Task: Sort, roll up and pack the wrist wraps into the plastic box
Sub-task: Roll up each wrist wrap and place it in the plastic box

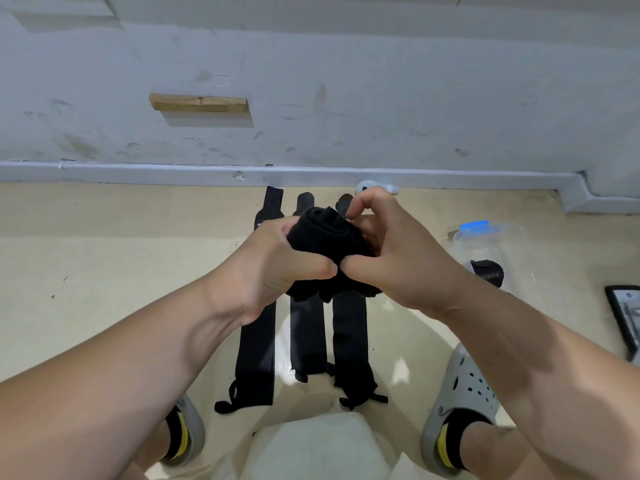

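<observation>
Hands [337, 261] on wrap [329, 237] (half-rolled)

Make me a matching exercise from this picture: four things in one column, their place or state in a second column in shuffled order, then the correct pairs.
Things:
1. Black wrist wrap being rolled
2. Three flat black wrist wraps
3. Clear plastic box with a blue clip
4. Small rectangular wooden block

Places or states:
A. Fixed on the grey wall
B. Held between the left hand and the right hand
C. On the floor to the right, with one rolled wrap inside
D. Laid out side by side on the floor between the feet

Pairs: 1-B, 2-D, 3-C, 4-A
</observation>
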